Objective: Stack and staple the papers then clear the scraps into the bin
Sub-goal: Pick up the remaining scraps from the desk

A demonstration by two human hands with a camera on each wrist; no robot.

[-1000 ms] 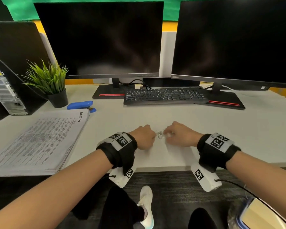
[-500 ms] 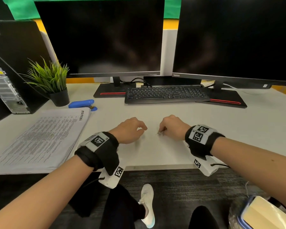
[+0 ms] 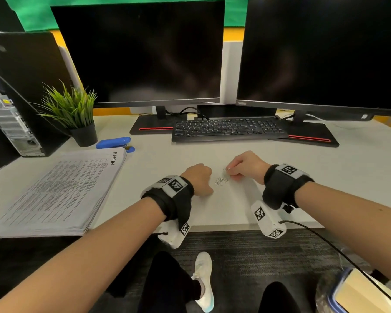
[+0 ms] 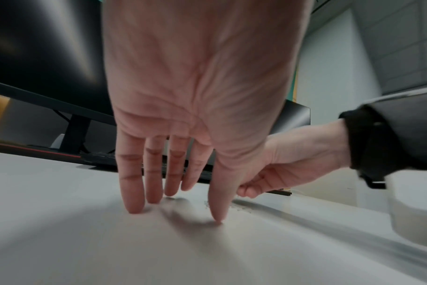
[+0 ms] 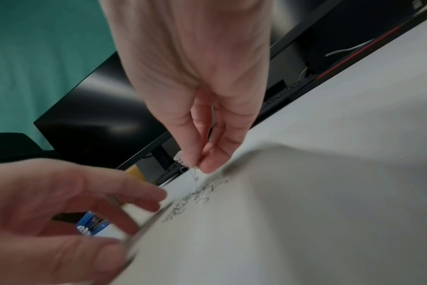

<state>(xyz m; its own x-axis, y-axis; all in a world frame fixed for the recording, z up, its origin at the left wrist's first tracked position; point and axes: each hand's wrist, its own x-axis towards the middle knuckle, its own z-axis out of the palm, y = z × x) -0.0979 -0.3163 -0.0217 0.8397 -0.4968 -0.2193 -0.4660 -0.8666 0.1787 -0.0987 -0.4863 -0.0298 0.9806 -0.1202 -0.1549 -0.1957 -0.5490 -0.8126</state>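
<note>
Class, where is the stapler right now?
In the head view, the stapler lies on the desk's left, between the plant pot and the papers.

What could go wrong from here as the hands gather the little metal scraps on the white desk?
1. The right hand pinches only a few of the loose silver staple scraps; some could drop back.
2. That small pile lies near the white desk's front edge, so a sweep by the left hand might push bits onto the carpet.
3. The bent scraps look sharp; fingertips pressing down could get pricked.

Even light (wrist cams blurry).
</note>
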